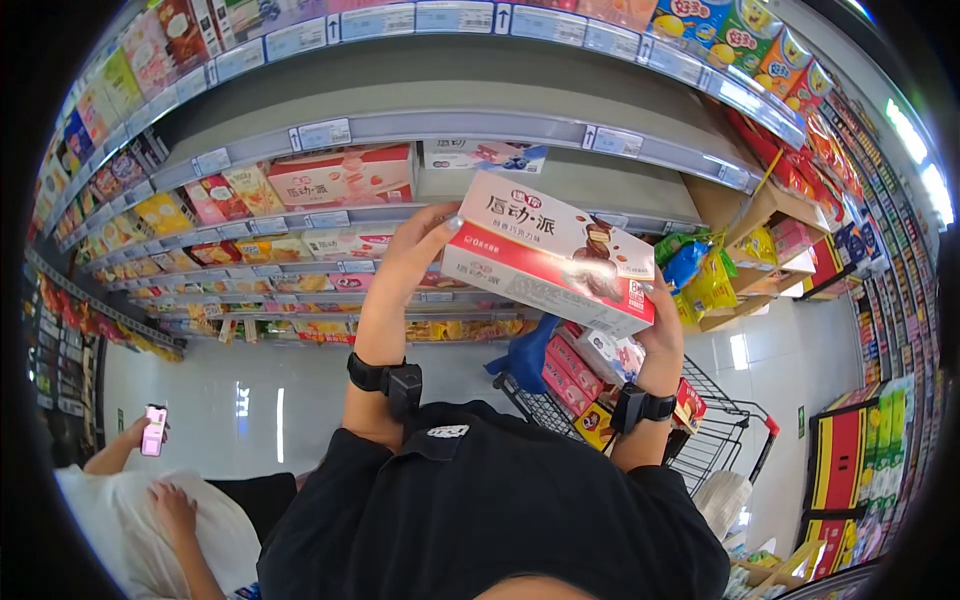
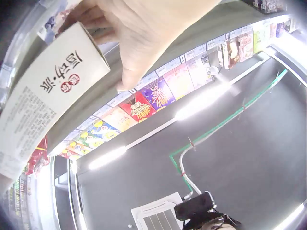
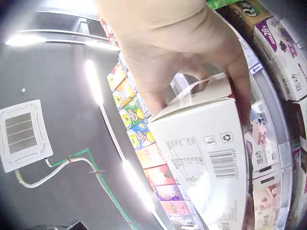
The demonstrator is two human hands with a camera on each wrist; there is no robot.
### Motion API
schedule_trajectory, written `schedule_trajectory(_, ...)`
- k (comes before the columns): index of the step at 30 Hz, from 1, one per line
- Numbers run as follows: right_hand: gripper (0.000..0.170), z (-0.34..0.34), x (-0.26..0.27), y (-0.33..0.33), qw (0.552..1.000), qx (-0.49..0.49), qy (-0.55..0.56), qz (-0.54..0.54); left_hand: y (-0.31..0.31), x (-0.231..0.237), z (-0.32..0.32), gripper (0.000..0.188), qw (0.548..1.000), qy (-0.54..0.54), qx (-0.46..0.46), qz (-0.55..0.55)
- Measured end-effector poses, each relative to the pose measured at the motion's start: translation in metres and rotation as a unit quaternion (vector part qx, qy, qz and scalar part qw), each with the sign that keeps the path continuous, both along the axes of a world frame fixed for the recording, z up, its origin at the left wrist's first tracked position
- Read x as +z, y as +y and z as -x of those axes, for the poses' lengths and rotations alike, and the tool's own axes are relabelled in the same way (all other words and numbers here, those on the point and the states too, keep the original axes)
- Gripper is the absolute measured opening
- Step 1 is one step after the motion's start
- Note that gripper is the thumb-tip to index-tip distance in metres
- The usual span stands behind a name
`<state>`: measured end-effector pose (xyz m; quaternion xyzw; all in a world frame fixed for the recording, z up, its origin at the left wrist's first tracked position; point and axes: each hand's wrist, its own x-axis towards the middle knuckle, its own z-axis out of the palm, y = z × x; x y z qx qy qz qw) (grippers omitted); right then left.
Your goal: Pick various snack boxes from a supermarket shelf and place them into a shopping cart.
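Note:
A white and red chocolate pie box is held up, tilted, in front of the shelves, its printed front facing up. My left hand holds its left end; in the left wrist view the fingers of that hand reach behind the box, and the thumb points down beside its end. My right hand grips the opposite end. In the right wrist view the right hand has thumb and fingers on either side of the box, whose barcode side shows.
Shelves with boxed snacks, some stretches bare, curve across the front. A strawberry box sits on a lower shelf. At the right, below my hands, is a loaded cart. A person in white with a phone is at the left.

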<state>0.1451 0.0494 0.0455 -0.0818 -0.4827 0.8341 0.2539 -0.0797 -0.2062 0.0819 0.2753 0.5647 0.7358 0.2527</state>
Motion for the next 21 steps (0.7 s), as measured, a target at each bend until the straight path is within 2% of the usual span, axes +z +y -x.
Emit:
schedule_trajectory(4,0.072,0.005,0.008,-0.003,0.998,-0.007,-0.011,-0.057,0.0,-0.004,-0.002,0.055,0.997,0.045,0.027,0.062)
schedule_trajectory(12,0.078,0.013,0.017,-0.005,0.989,-0.008,0.026,-0.144,-0.001,-0.015,0.008,0.058,0.996,0.047,0.028,0.07)
schedule_trajectory(15,0.078,0.014,0.03,-0.013,0.99,-0.014,0.066,-0.12,0.001,-0.021,0.011,0.059,0.997,0.035,0.006,0.064)
schedule_trajectory(18,0.072,0.013,0.009,0.005,0.998,-0.051,0.002,-0.023,0.005,-0.021,0.009,0.06,0.998,0.029,-0.005,0.06)
schedule_trajectory(19,0.064,0.014,0.003,0.008,0.999,-0.046,-0.004,-0.026,0.006,-0.024,0.009,0.061,0.997,0.037,-0.004,0.062)
schedule_trajectory(21,0.058,0.007,-0.001,0.011,0.998,-0.04,-0.036,-0.02,0.008,-0.026,0.009,0.061,0.996,0.046,-0.004,0.074)
